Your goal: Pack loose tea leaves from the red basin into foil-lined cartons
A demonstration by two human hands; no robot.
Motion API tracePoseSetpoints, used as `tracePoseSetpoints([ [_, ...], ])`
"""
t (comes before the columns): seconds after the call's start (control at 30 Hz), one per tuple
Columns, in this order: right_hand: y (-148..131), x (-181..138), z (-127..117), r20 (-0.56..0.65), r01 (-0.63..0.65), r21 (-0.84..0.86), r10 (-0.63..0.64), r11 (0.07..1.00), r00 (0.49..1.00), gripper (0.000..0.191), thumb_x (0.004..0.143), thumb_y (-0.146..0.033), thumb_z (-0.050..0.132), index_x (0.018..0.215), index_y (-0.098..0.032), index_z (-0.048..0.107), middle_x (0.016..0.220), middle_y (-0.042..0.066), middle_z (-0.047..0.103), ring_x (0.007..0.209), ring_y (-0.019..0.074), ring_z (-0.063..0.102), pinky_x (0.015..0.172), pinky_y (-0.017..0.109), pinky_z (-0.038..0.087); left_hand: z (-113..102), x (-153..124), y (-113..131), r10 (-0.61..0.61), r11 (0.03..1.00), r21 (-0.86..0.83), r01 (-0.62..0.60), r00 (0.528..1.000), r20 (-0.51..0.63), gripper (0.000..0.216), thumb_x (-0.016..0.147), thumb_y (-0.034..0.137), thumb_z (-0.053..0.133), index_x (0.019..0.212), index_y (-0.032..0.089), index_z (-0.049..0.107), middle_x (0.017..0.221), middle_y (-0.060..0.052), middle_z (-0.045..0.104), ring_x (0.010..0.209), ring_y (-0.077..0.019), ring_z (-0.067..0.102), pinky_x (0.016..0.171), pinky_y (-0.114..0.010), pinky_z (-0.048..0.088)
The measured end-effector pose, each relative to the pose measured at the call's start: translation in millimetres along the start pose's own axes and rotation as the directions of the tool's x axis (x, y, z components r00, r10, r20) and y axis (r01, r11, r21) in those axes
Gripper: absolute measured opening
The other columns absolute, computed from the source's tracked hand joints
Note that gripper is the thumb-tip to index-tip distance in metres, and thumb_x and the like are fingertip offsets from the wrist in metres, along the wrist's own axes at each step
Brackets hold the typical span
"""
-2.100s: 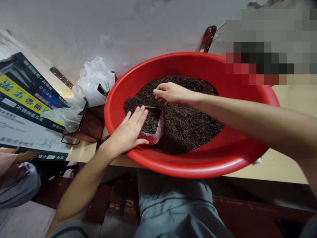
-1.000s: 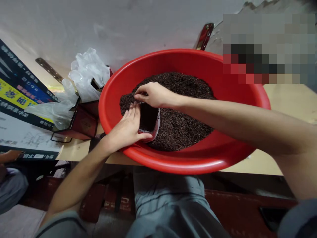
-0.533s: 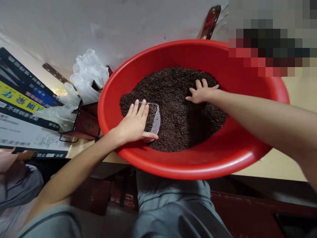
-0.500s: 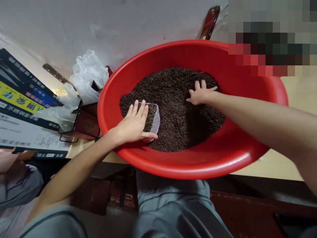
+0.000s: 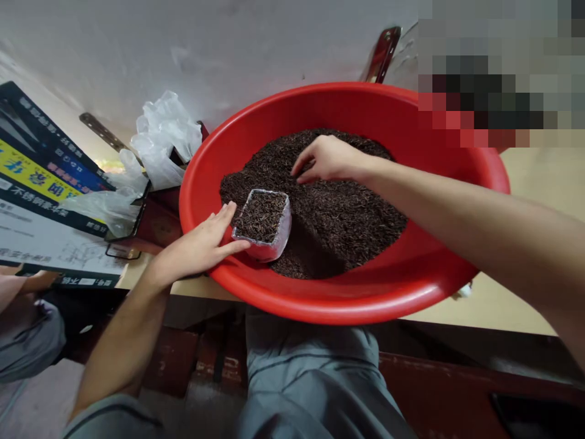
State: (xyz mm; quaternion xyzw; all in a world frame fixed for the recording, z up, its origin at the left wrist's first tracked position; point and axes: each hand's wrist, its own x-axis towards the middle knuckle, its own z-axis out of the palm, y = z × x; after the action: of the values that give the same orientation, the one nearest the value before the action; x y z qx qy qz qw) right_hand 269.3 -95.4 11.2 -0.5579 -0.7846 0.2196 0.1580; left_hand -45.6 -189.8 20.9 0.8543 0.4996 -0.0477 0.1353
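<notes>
A big red basin (image 5: 320, 302) on the table holds a heap of dark loose tea leaves (image 5: 347, 213). A small clear plastic tub (image 5: 262, 221), filled with the same leaves, rests in the heap near the basin's left rim. My left hand (image 5: 198, 246) grips the tub by its left side, thumb under its near edge and fingers along its flank. My right hand (image 5: 326, 160) lies on the leaves farther back, fingers curled down into the heap toward the tub; what it holds is hidden.
Crumpled clear plastic bags (image 5: 159, 143) sit on a dark red box (image 5: 158, 225) left of the basin. Printed cardboard (image 5: 41, 201) lies at far left. Another person's sleeve (image 5: 27, 329) shows at lower left. My grey-trousered knees (image 5: 311, 378) are below the table edge.
My left hand slid off the tub's top to its left side, uncovering the filled tub. My right hand swept from the right of the heap back toward the middle, fingers curling in.
</notes>
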Motion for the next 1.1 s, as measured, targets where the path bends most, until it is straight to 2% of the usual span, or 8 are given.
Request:
tracePoseSetpoints([
  [0.13,-57,-4,2,-0.050,0.258,0.230,-0.254,0.938,0.966,0.023,0.077,-0.024,0.084,0.100,-0.017,0.086,0.097,0.005,0.081,0.099,0.0225,0.075,0.093,0.034,0.060,5,1,8,-0.028,0.998,-0.056,0.030,0.999,0.033,0.106,0.094,0.066,0.055,0.167,-0.002,0.019,0.174,-0.026,0.019,0.163,-0.0322,0.023,0.133,-0.046,0.024],
  [0.23,-74,-4,7,-0.050,0.334,0.296,-0.335,0.895,0.941,0.020,0.076,-0.018,0.082,0.095,-0.015,0.085,0.099,0.005,0.081,0.095,0.0203,0.076,0.092,0.032,0.060,10,5,18,-0.028,0.995,-0.095,0.026,1.000,-0.014,0.106,0.095,0.065,0.056,0.168,0.000,0.015,0.174,-0.028,0.022,0.162,-0.0328,0.029,0.132,-0.046,0.028],
  [0.37,-61,-3,7,-0.102,0.324,0.367,-0.308,0.872,0.946,0.023,0.079,-0.017,0.079,0.101,-0.015,0.084,0.101,0.006,0.081,0.094,0.0193,0.075,0.090,0.032,0.061,22,18,37,-0.039,0.997,-0.079,0.028,0.990,-0.138,0.105,0.096,0.068,0.055,0.169,0.006,0.013,0.172,-0.030,0.029,0.157,-0.0374,0.039,0.126,-0.051,0.038],
  [0.53,-13,1,4,-0.261,0.154,0.208,-0.097,0.966,0.960,0.021,0.088,-0.019,0.071,0.103,-0.016,0.084,0.104,0.008,0.081,0.101,0.0240,0.074,0.099,0.040,0.058,33,38,62,-0.133,0.987,0.077,0.144,0.983,-0.129,0.114,0.090,0.069,0.062,0.167,0.000,0.014,0.172,-0.038,0.014,0.152,-0.0549,0.037,0.114,-0.061,0.047],
  [0.67,11,4,2,-0.180,0.023,0.026,-0.018,0.999,0.984,0.027,0.088,-0.012,0.067,0.109,-0.015,0.084,0.103,0.007,0.080,0.102,0.0233,0.072,0.104,0.039,0.053,22,53,49,-0.008,0.973,0.229,0.012,1.000,-0.018,0.110,0.086,0.043,0.063,0.166,-0.008,0.007,0.171,-0.042,0.009,0.152,-0.0570,0.035,0.117,-0.063,0.042],
  [0.87,2,4,6,-0.068,0.057,-0.127,-0.066,0.990,0.996,0.032,0.097,-0.018,0.060,0.120,-0.013,0.081,0.111,0.008,0.080,0.107,0.0222,0.073,0.107,0.035,0.052,-3,73,3,0.275,0.920,0.242,-0.308,0.948,0.161,0.122,0.078,0.035,0.069,0.170,0.010,-0.007,0.177,-0.031,0.003,0.162,-0.0469,0.018,0.127,-0.060,0.027],
  [0.97,-1,3,15,0.030,0.053,-0.173,-0.049,0.984,0.998,0.033,0.100,-0.019,0.057,0.122,-0.014,0.080,0.119,0.011,0.080,0.113,0.0245,0.073,0.106,0.035,0.052,-7,77,4,0.275,0.918,0.237,-0.317,0.942,0.192,0.116,0.088,0.049,0.067,0.171,0.009,-0.003,0.177,-0.029,-0.006,0.165,-0.0430,-0.003,0.131,-0.063,0.011],
  [1.1,1,1,38,0.176,-0.028,-0.092,0.044,0.995,0.983,0.031,0.103,-0.019,0.053,0.118,-0.013,0.079,0.119,0.013,0.079,0.109,0.0241,0.075,0.101,0.033,0.055,-3,89,23,0.208,0.955,0.203,-0.219,0.975,0.071,0.089,0.106,0.062,0.033,0.171,0.008,0.006,0.177,-0.024,-0.011,0.165,-0.0356,-0.013,0.132,-0.061,0.001],
])
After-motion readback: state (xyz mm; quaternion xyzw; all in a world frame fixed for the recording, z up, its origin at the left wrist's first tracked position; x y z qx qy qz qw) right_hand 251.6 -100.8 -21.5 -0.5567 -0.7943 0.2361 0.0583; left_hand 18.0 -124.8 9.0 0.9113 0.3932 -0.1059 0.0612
